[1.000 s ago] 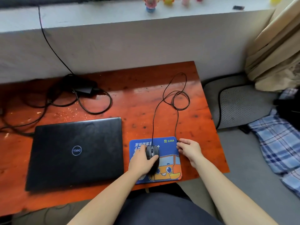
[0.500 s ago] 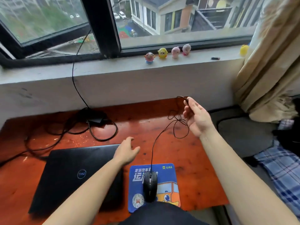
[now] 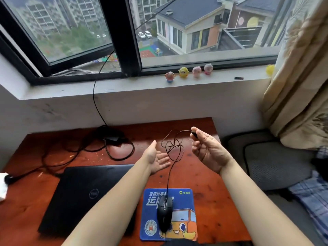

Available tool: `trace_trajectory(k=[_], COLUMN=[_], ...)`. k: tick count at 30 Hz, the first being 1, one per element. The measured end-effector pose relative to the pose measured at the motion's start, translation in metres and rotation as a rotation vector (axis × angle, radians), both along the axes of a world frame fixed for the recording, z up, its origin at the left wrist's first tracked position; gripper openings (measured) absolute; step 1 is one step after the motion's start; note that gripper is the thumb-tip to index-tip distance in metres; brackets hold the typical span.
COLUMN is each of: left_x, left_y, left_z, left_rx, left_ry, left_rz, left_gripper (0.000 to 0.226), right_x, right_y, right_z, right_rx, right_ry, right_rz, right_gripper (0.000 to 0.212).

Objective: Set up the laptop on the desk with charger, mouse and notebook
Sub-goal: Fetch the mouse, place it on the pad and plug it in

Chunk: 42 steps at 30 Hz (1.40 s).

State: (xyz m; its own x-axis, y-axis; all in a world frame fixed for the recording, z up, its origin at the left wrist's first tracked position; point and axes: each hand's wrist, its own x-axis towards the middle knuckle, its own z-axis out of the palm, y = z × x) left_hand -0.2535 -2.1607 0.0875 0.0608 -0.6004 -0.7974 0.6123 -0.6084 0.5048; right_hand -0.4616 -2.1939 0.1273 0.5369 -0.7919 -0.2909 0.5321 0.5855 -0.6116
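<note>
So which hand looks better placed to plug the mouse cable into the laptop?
The right hand, probably: it already pinches the cable's plug, lifted above the desk. The left hand is open, palm up, holding nothing, nearer the closed laptop.

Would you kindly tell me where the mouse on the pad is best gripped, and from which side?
I'd grip the mouse by its two long flanks, coming from above at the near end: it lies hump-up and its cable leaves the far end.
</note>
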Motion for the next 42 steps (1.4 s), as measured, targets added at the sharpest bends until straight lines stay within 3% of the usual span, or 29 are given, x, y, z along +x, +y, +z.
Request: trace_trajectory(k=[2,4,6,11,13,15,19,22,24,27,31,35,39,42], left_x=[-0.006,-0.016,-0.02,-0.005,0.003,0.008,0.011,0.008,0.007,0.013,0.028,0.049,0.065,0.067], left_y=[-0.003,-0.005,-0.008,-0.023,-0.03,-0.037,-0.045,-0.046,-0.046,-0.046,-0.038,-0.029,-0.022,-0.02], left_z=[-0.004,-0.004,-0.003,0.016,0.035,0.054,0.083,0.095,0.098,0.095,0.075,0.047,0.029,0.02], left_rx=[-0.018,-0.063,-0.099,-0.402,-0.546,-0.658,-0.795,-0.883,-0.927,-0.92,-0.809,-0.523,-0.311,-0.212], left_ry=[0.034,0.012,-0.166,-0.847,-0.963,-1.051,-1.117,-1.135,-1.206,-1.424,-1.503,-1.529,-1.545,-1.567], left_rz=[0.044,0.039,0.013,-0.124,-0.211,-0.312,-0.481,-0.572,-0.611,-0.652,-0.698,-0.715,-0.63,-0.702], left_gripper=[0.064,0.035,0.011,0.012,0.012,0.012,0.012,0.011,0.011,0.01,0.011,0.011,0.005,0.011], right_x=[-0.01,-0.023,-0.032,-0.048,-0.053,-0.053,-0.031,-0.008,0.004,0.013,0.012,0.007,-0.001,0.002], right_y=[0.003,0.003,0.001,-0.004,-0.005,-0.008,-0.021,-0.031,-0.037,-0.044,-0.047,-0.058,-0.066,-0.063], right_z=[-0.007,-0.013,-0.021,-0.053,-0.06,-0.058,-0.036,-0.015,-0.005,0.001,0.001,0.009,0.009,0.006], right_rx=[-0.001,0.004,0.019,-0.199,-0.32,-0.439,-0.693,-0.881,-0.947,-0.951,-0.952,-0.915,-0.931,-0.886], right_ry=[-0.002,0.021,0.134,1.014,1.289,1.439,1.333,1.297,1.281,1.239,1.113,1.039,1.066,1.056], right_rz=[0.038,0.05,0.017,-0.01,0.037,0.02,-0.111,-0.064,0.008,0.064,-0.215,-0.536,-0.696,-0.723], right_gripper=[0.021,0.024,0.029,0.033,0.041,0.052,0.071,0.076,0.059,0.018,0.021,0.016,0.014,0.018])
